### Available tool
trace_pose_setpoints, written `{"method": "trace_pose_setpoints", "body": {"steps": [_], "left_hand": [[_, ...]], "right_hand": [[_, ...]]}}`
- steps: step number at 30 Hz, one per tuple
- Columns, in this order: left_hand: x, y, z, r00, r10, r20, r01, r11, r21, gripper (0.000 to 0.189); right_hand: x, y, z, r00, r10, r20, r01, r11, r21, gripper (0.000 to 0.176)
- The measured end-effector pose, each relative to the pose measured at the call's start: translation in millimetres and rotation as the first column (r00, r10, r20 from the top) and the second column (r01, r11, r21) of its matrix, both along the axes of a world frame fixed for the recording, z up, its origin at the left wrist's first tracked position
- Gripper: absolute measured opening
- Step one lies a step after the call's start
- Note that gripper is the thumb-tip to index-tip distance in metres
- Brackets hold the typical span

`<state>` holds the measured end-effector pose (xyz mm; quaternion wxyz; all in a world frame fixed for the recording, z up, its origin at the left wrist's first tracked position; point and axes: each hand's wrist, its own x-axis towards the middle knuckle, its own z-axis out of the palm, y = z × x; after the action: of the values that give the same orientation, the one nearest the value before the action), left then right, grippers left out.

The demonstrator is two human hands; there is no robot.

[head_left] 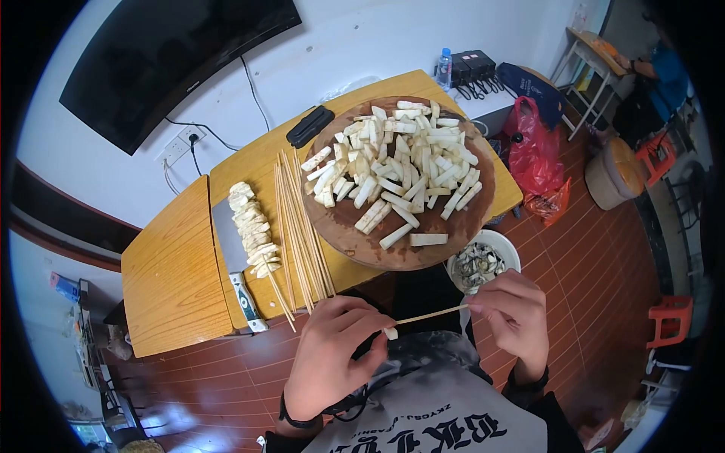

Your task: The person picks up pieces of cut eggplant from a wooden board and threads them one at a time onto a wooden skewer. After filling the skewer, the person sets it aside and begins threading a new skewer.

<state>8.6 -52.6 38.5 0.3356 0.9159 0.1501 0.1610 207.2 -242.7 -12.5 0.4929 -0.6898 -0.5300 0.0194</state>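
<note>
Between my two hands a thin wooden skewer (432,314) runs nearly level above my lap. My left hand (332,355) is closed, pinching a small pale vegetable piece (390,333) at the skewer's left end. My right hand (515,315) grips the skewer's other end between thumb and fingers. Ahead, a round wooden board (343,245) bears a heap of pale cut vegetable sticks (408,170), which look like peeled eggplant. Left of it lie a bundle of bare skewers (296,219) and several loaded skewers (253,226), resting on the blade of a knife (247,302).
The board stands on a yellow wooden table (170,272). A white bucket (507,245) of peelings sits below its right edge. Red plastic bags (535,151), a lidded bin (613,174) and a red stool (671,321) are rightward. At the far right sits a person (668,79).
</note>
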Motion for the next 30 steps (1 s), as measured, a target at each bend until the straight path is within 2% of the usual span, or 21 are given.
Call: {"method": "trace_pose_setpoints", "body": {"steps": [10, 22, 30], "left_hand": [[-6, 2, -1, 1.0, -0.029, 0.013, 0.028, 1.0, 0.003, 0.03], [-4, 0, 0, 0.992, -0.058, 0.114, 0.063, 0.997, -0.045, 0.025], [-9, 10, 12, 0.978, 0.015, 0.21, 0.001, 0.997, -0.077, 0.024]], "right_hand": [[-1, 0, 1, 0.999, -0.006, -0.034, 0.004, 0.999, -0.05, 0.017], [0, -1, 2, 0.997, -0.042, -0.057, 0.037, 0.996, -0.078, 0.017], [0, -4, 1, 0.992, -0.086, -0.095, 0.078, 0.994, -0.082, 0.016]]}}
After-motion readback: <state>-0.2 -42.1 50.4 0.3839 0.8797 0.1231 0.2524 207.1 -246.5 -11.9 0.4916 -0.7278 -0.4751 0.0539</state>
